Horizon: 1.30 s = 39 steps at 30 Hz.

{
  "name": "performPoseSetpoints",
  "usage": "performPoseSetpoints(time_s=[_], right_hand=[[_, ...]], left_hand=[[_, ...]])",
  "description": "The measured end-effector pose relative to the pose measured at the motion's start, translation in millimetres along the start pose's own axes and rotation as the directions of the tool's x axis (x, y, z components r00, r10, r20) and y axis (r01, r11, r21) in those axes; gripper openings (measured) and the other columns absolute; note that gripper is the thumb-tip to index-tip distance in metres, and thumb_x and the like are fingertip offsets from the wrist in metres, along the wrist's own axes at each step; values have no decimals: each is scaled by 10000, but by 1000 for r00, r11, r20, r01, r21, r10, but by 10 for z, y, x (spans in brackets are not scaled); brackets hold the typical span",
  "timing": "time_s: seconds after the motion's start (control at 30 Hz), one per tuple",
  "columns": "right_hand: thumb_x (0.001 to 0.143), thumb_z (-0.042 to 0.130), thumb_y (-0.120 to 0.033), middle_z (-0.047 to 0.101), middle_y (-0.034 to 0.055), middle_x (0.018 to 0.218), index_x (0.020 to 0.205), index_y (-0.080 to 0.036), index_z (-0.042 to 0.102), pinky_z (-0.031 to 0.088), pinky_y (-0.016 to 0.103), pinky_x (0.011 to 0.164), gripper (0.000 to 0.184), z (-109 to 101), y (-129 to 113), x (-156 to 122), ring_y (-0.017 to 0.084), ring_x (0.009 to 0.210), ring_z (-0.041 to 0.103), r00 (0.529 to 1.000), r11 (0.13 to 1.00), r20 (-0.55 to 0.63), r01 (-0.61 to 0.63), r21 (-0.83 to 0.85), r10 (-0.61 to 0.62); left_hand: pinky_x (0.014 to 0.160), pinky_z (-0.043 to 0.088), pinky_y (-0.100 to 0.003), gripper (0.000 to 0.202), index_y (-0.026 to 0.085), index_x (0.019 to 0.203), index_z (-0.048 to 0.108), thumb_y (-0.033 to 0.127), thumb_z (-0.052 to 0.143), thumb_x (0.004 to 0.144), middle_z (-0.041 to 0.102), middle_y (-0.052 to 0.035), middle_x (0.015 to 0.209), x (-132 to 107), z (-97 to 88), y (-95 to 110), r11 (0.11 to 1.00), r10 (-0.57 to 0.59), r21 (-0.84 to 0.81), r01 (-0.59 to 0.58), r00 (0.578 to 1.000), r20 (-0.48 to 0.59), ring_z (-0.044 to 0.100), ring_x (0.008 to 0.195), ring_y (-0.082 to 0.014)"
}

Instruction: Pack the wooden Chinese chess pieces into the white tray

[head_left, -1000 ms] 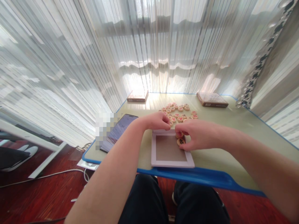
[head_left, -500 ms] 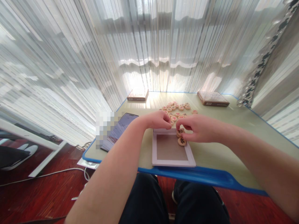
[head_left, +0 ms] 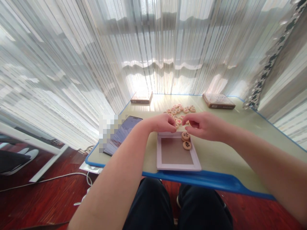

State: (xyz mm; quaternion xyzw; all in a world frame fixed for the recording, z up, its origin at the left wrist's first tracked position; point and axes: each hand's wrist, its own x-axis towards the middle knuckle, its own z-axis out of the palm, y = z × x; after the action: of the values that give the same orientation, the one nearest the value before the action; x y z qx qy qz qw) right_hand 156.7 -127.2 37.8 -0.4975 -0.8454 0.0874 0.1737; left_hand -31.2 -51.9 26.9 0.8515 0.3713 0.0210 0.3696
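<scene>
A shallow white-rimmed tray (head_left: 177,166) lies at the table's near edge. Two round wooden chess pieces with black marks sit in its far right corner, one (head_left: 185,135) behind the other (head_left: 187,145). My left hand (head_left: 164,123) rests curled at the tray's far rim, fingers pressed together near a piece. My right hand (head_left: 203,126) hovers just past the two pieces, fingers loosely bent and apart, nothing in them. A pile of several wooden pieces (head_left: 179,111) lies beyond both hands.
A phone (head_left: 122,132) lies at the table's left edge. Two flat boxes stand at the back, one left (head_left: 141,97) and one right (head_left: 218,101). The table (head_left: 230,153) has a blue raised rim, with curtains behind. My knees show below.
My right hand let go of the far piece in the tray and lifted back toward the pile. The left hand has barely moved.
</scene>
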Motion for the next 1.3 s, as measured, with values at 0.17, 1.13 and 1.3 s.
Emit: performPoseSetpoints(time_s=[0.17,1.13,1.3], right_hand=[[779,463,-315,497,-29,557,901,-188,611,266,230,515,230,45,239,77,108,519,430,981,989,-147,-134,-62,123],[804,419,-423,684,54,804,875,-263,661,338,282,537,298,24,204,101,226,739,603,940,880,39,-303,-365,339],[828,419,-409,654,89,1013,1011,-232,648,438,352,741,343,111,277,130,255,930,579,979,923,-57,-203,-328,196]], left_hand=[[502,279,-244,105,174,597,538,274,511,579,441,29,571,-3,-4,4,1000,-12,-10,12,1000,8,372,559,-101],[831,451,-297,226,197,754,686,105,499,665,603,-43,876,144,47,-124,925,151,367,100,788,-596,564,873,-183],[751,466,-280,274,194,763,673,60,472,633,622,-34,868,179,67,-133,923,141,371,97,814,-563,579,797,-164]])
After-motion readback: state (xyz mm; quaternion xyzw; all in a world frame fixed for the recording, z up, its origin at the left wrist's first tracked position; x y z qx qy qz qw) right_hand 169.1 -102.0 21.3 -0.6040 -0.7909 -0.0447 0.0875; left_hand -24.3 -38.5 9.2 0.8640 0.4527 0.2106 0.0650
